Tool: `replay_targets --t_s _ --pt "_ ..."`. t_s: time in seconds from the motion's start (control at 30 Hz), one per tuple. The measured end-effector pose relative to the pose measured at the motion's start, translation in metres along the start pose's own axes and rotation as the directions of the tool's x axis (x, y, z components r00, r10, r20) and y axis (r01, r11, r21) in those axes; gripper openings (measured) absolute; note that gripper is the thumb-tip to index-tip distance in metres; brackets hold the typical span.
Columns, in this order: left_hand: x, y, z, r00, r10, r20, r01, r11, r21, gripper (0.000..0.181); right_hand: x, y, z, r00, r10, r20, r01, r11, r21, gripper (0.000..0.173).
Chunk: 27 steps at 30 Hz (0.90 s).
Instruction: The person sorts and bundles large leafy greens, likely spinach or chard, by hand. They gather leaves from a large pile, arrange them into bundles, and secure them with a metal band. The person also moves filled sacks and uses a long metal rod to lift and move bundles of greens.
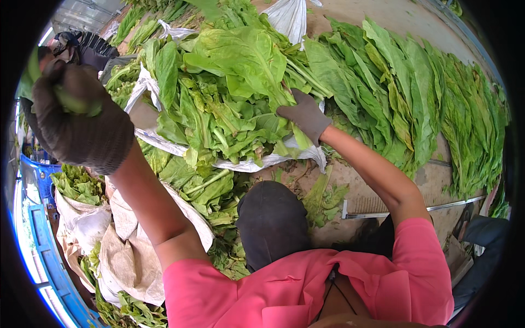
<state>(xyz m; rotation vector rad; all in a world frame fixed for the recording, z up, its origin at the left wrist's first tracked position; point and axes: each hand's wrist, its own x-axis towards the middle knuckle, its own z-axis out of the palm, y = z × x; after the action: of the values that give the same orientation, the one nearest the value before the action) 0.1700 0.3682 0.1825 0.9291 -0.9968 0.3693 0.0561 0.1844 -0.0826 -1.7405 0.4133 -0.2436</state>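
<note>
My left hand (82,119), in a dark knit glove, is raised at the upper left. Its fingers curl around a blurred piece of green leaf (78,100). My right hand (305,115), gloved too, grips the stalk end of a large broad green leaf (246,57). That leaf lies over a heap of leaves, some yellowing, on an opened white woven sack (262,162). To the right of my right hand, long green leaves (381,94) lie in overlapping rows.
More sacks (131,258) with leaves stand at the lower left, near a blue barrel (39,174) and a blue metal frame (51,246). A metal bar with a row of thin teeth (377,214) lies on the floor at right. A co-worker (90,49) bends at the upper left.
</note>
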Motion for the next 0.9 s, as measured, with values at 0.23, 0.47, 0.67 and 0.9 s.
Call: replay_targets --t_s 0.23,0.47,0.67,0.9 --pt "-0.167 -0.085 0.036 0.714 -0.693 0.1 0.578 0.664 0.475 0.057 -0.002 0.01 0.002 0.999 0.035 0.004 -0.034 0.94 0.34 0.053" --pt "-0.24 -0.097 0.027 0.385 -0.864 0.324 0.147 0.404 0.903 0.047 -0.015 0.025 0.006 0.934 0.31 0.175 -0.342 0.646 0.682 0.059" --pt "-0.231 -0.067 -0.009 0.699 -0.64 0.319 0.186 0.593 0.784 0.026 -0.007 -0.007 0.017 0.929 0.299 0.219 -0.366 0.649 0.667 0.037" --pt "-0.258 -0.097 -0.103 0.89 -0.374 -0.262 0.365 0.236 0.901 0.041 0.008 -0.024 0.011 0.996 0.084 -0.025 -0.061 0.867 0.495 0.031"
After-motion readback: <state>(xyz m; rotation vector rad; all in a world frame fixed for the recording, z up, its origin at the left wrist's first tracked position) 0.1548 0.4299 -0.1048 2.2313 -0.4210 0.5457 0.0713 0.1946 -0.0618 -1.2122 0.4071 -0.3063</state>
